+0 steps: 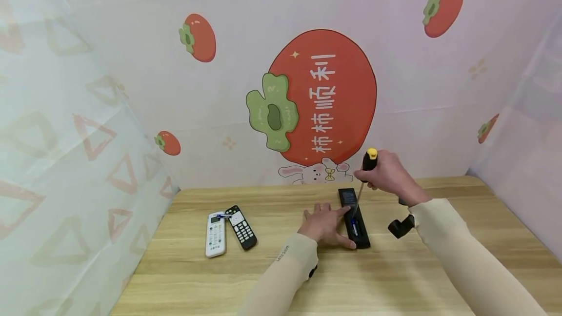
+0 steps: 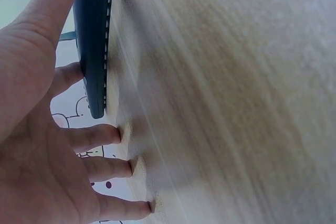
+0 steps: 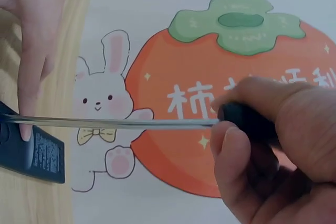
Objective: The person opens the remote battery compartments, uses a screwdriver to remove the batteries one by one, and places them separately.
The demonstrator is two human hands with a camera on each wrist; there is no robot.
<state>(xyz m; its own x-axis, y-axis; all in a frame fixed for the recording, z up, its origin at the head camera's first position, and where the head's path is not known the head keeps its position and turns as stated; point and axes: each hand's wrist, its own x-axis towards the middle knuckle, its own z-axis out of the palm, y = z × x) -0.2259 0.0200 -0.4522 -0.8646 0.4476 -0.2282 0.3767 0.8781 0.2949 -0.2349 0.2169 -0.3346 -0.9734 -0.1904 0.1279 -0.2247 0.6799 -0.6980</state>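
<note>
Screwdriver-on-remote step. Left hand (image 1: pixel 324 226), fingers flat and spread, pins the black remote (image 1: pixel 354 218) face-down on the tabletop (image 1: pixel 395 277). Right hand (image 1: pixel 388 175) grips the screwdriver (image 1: pixel 366 174) handle, tip down in the open battery bay. Next likely needs steady tip pressure while the remote stays pinned.

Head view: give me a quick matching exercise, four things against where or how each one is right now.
Things:
1. screwdriver
2. black remote
3. white remote
4. left hand

States:
A. lies far left on the table
B. gripped in the right hand
C. back up, battery bay open
D. fingers spread, steadying the black remote

Pairs: 1-B, 2-C, 3-A, 4-D
</note>
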